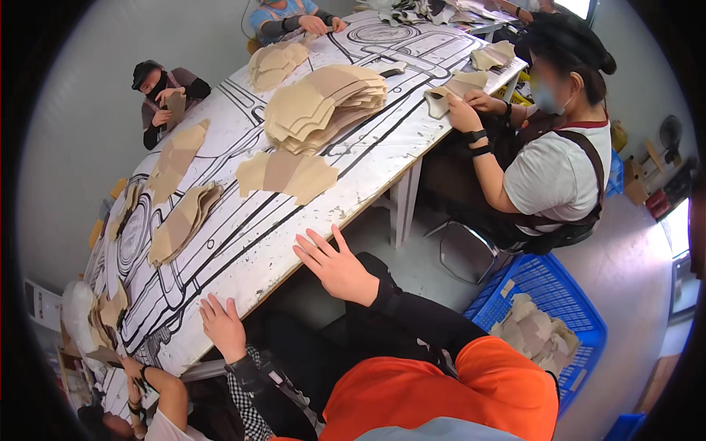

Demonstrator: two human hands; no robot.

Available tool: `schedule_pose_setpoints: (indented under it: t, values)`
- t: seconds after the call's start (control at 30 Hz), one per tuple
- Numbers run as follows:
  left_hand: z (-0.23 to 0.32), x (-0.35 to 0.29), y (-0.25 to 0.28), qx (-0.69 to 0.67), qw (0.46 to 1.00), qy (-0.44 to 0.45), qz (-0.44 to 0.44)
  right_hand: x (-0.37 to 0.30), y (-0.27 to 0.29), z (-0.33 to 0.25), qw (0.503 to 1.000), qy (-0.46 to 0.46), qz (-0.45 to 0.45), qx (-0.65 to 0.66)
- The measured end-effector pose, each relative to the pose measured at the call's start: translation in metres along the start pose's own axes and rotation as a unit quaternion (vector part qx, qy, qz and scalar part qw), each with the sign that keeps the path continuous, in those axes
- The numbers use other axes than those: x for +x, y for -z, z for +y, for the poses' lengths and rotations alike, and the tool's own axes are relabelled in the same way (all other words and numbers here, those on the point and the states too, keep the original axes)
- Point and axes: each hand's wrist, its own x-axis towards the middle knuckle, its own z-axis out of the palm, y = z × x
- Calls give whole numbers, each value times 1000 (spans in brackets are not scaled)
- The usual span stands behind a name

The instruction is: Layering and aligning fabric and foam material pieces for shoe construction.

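Observation:
My left hand (223, 328) lies at the near edge of the patterned white table (243, 253), its fingers spread and nothing in them. Farther right along the same edge, my right hand (338, 269) is also open and holds nothing. Beyond my right hand, a single beige cut piece (283, 176) with a tan middle panel lies flat. Behind it rises a thick stack of similar pieces (320, 103), fanned slightly. A smaller overlapping pile of beige pieces (176, 231) lies beyond my left hand.
Beside me on the right, a person (551, 162) handles a beige piece at the table edge. A blue plastic basket (540, 279) of scraps stands on the floor. Co-workers sit at the far side and lower left. More pieces (176, 160) lie across the table.

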Motion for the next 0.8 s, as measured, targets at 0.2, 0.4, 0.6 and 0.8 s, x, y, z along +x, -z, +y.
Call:
schedule_pose_setpoints:
  t: [0.2, 0.4, 0.6, 0.8]
  values:
    - [5, 5, 26, -25, 999, -35, -32, 14, 8, -9, 998, -24, -21, -50]
    - [-29, 39, 56, -99, 979, -90, -155, 69, 38, -6, 961, 4, -272, -58]
    - [-17, 48, 74, -113, 959, -82, -248, 99, 34, -14, 950, -84, -300, -37]
    - [-33, -19, 9, -128, 985, -111, 19, 30, -27, -66, 985, -110, -33, -126]
